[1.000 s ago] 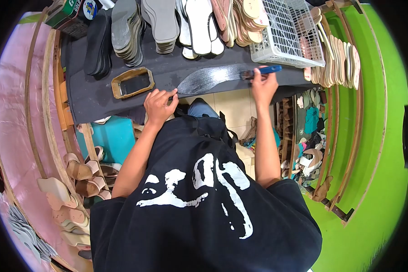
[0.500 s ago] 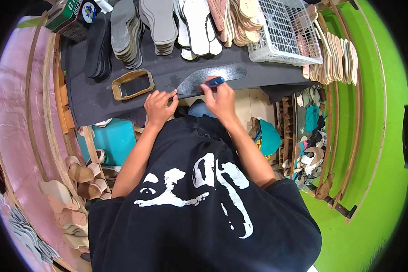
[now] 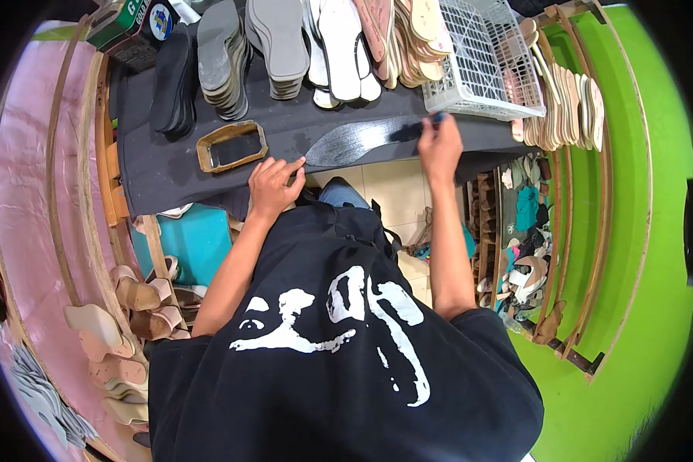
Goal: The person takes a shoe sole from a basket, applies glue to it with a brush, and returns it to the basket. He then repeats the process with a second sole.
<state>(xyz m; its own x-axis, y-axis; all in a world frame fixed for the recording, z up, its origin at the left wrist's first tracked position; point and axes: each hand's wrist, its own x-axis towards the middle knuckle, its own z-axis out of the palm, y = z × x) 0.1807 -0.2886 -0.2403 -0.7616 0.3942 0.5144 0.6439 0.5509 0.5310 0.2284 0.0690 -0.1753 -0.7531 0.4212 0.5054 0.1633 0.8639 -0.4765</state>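
A shiny black insole (image 3: 354, 142) lies flat along the table's front edge, its surface wet-looking. My left hand (image 3: 273, 186) rests by its left tip, the index finger stretched out against that tip and the fingers partly spread. At the other end, my right hand (image 3: 440, 148) is closed round a small dark blue brush (image 3: 437, 119); its working end is mostly hidden by the fingers. Left of the insole stands an open-topped, brown-rimmed container (image 3: 232, 146), close to my left hand.
Stacks of black insoles (image 3: 173, 81), grey insoles (image 3: 277, 46) and white insoles (image 3: 339, 54) line the back. A white plastic basket (image 3: 481, 96) stands behind my right hand. A green tin (image 3: 131, 27) is at the back left; wooden racks (image 3: 577, 231) flank the table.
My right hand has swept the brush rightward along the insole to its far end. My left hand stays at the left tip. The view has shifted slightly.
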